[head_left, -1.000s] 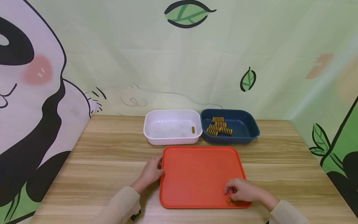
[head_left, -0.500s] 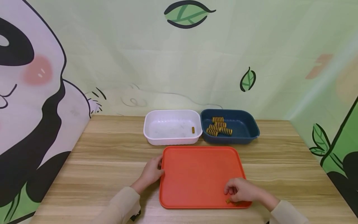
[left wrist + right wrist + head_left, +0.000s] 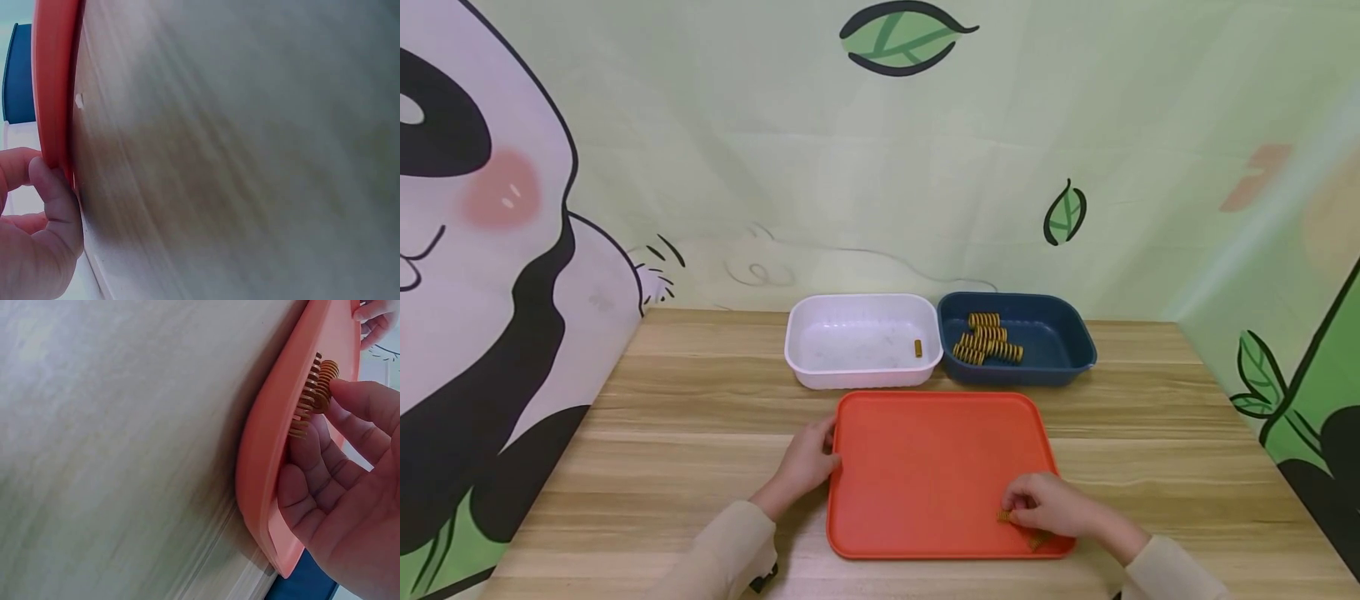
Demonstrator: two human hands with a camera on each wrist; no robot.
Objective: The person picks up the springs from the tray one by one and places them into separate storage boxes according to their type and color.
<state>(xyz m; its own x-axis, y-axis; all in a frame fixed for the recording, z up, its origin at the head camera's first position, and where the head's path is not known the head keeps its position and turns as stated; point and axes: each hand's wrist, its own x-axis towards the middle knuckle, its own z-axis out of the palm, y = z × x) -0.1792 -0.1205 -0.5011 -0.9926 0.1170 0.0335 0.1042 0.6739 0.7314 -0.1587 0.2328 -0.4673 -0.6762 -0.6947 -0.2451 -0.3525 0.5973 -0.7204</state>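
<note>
My left hand (image 3: 806, 461) grips the left rim of the red tray (image 3: 940, 467); in the left wrist view its thumb (image 3: 56, 194) presses on that rim. Near the tray's front right corner, my right hand (image 3: 1051, 505) pinches a small brass-coloured spring (image 3: 326, 384) between thumb and fingers. A second spring (image 3: 305, 400) lies on the tray along its front rim, right beside the pinched one; in the head view it is partly hidden under the right hand.
Behind the tray stand a white bin (image 3: 863, 377) with one small brass-coloured piece (image 3: 918, 348) and a dark blue bin (image 3: 1052, 333) with several larger springs (image 3: 988, 340). The wooden table (image 3: 685, 400) meets a printed cloth backdrop (image 3: 820, 167).
My right hand has shifted slightly up and away from the tray's front rim, bringing the pinched spring with it. The second spring now shows below the hand. My left hand stays still.
</note>
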